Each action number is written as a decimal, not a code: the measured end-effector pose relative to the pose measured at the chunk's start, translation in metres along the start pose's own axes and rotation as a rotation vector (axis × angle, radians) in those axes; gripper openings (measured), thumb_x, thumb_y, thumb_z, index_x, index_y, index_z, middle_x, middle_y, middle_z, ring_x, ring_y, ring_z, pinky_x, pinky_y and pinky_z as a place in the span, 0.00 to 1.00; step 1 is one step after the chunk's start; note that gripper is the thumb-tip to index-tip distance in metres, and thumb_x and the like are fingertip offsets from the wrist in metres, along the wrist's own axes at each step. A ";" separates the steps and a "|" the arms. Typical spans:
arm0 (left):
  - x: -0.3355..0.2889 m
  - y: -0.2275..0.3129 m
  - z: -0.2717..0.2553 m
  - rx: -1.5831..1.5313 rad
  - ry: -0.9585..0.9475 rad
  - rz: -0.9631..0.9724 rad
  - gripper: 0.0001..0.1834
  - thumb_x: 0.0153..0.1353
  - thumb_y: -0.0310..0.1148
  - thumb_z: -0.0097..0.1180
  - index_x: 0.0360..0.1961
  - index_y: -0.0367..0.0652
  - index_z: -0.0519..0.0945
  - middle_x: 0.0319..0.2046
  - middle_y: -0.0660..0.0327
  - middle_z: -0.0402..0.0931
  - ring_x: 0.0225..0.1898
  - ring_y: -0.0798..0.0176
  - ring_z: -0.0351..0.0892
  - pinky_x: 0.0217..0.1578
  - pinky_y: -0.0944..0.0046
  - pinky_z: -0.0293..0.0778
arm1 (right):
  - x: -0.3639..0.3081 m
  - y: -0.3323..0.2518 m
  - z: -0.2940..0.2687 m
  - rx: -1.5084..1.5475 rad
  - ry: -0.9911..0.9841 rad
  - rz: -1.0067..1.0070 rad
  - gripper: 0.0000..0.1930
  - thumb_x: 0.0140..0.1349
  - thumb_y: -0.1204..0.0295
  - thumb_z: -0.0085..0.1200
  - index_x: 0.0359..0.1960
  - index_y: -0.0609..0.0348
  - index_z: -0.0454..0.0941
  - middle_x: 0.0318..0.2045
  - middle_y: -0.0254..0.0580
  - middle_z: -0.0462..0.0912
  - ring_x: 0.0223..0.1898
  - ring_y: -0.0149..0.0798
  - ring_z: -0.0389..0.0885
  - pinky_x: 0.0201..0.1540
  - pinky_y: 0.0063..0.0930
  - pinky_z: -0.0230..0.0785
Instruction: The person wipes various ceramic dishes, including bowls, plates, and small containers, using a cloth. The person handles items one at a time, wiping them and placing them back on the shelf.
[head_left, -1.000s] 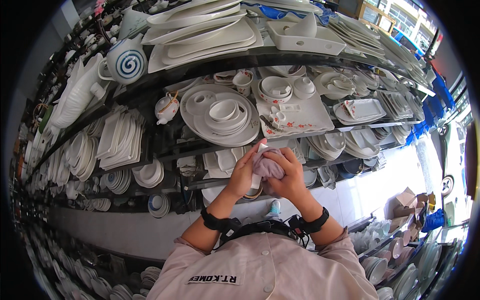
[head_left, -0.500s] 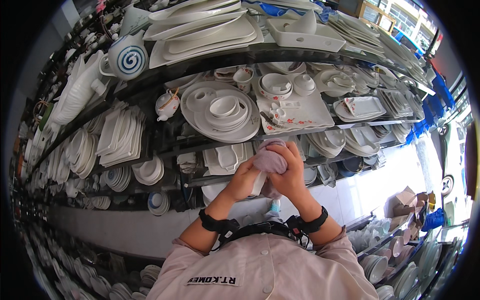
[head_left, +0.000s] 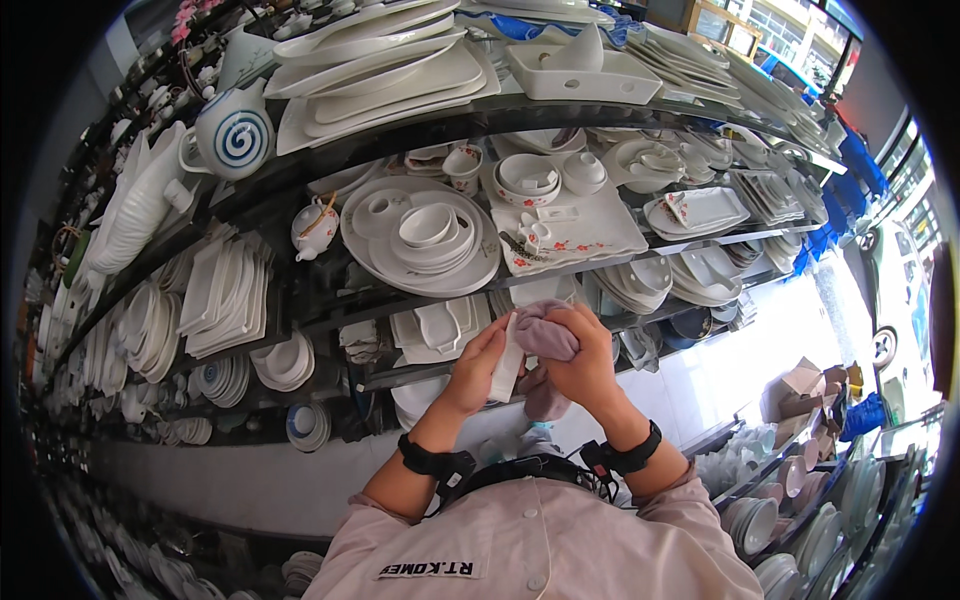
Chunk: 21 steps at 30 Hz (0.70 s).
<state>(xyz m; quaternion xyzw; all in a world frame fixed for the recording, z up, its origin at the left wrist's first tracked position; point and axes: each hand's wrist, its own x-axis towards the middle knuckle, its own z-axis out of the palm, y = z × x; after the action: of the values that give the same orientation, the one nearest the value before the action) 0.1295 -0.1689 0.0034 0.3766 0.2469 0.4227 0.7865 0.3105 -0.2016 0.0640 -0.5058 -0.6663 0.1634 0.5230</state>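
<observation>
My left hand is closed around the edge of a narrow white ceramic dish, which it holds upright in front of my waist. Bunched in my right hand is a mauve cloth, pressed against the dish's right side and upper end. A loose tail of the cloth hangs below that hand. The dish's full shape is hidden behind the cloth and fingers. Just beyond my hands, pale dishes sit on a lower shelf.
Ahead, a dark shelf holds a large oval platter with bowls and a square floral plate. Above stand stacked white plates and a jug with a blue spiral. Crockery racks are behind me; cardboard boxes lie at right.
The cloth has shifted off the dish's face toward its right, so more white surface shows. My left hand's fingers are straighter along the dish. The whole view has tilted slightly.
</observation>
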 end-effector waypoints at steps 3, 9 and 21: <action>0.003 0.000 -0.001 0.021 -0.075 -0.025 0.26 0.77 0.40 0.43 0.71 0.39 0.65 0.50 0.59 0.80 0.41 0.66 0.81 0.42 0.63 0.79 | -0.003 0.000 0.000 0.022 0.076 -0.022 0.23 0.41 0.83 0.64 0.44 0.56 0.83 0.37 0.47 0.79 0.39 0.54 0.81 0.42 0.39 0.76; 0.003 0.013 0.020 -0.033 -0.015 0.012 0.28 0.78 0.45 0.42 0.72 0.41 0.66 0.44 0.60 0.81 0.35 0.68 0.80 0.36 0.67 0.76 | -0.004 -0.005 0.006 -0.032 -0.015 0.017 0.23 0.42 0.81 0.67 0.45 0.55 0.83 0.37 0.47 0.79 0.39 0.54 0.81 0.43 0.38 0.76; 0.007 0.021 0.008 0.107 0.181 0.300 0.28 0.80 0.47 0.37 0.73 0.42 0.62 0.37 0.61 0.76 0.35 0.67 0.75 0.40 0.66 0.73 | -0.016 0.011 0.012 0.237 -0.118 0.269 0.16 0.53 0.75 0.68 0.44 0.62 0.83 0.43 0.49 0.85 0.43 0.42 0.85 0.46 0.35 0.76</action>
<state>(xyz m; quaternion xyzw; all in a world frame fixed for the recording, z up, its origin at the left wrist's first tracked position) 0.1287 -0.1589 0.0249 0.4110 0.2800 0.5538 0.6678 0.3048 -0.2065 0.0419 -0.5148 -0.5982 0.3385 0.5124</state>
